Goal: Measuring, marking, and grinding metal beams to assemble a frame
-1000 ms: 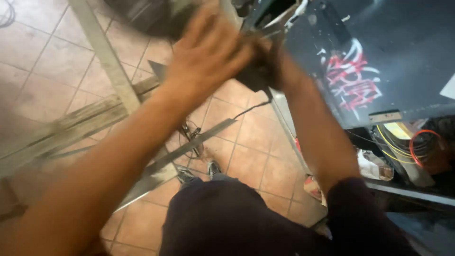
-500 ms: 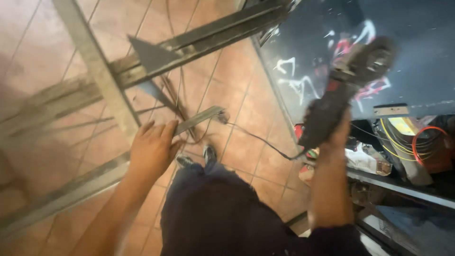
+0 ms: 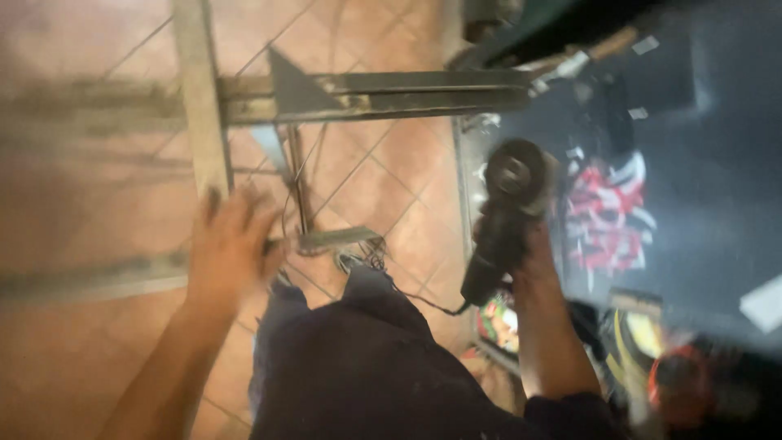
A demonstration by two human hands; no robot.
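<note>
My right hand is closed around the body of a black angle grinder, held up with its round disc end pointing away from me; its cord hangs down toward my lap. My left hand reaches down onto a grey metal frame, its fingers resting on or around a lower bar near a small flat bracket. The picture is blurred, so the exact hold of the left hand is unclear. The frame has an upright bar, a cross bar and a triangular gusset plate.
The frame stands on a reddish tiled floor. A dark panel with red and white painted marks fills the right. Below it lie coiled yellow and red cables and clutter. My dark-clothed knees fill the bottom centre.
A second ago both hands were together on the grinder up front. They have parted: the left hand went down to the frame, the right hand keeps the grinder off to the right. The view has tilted.
</note>
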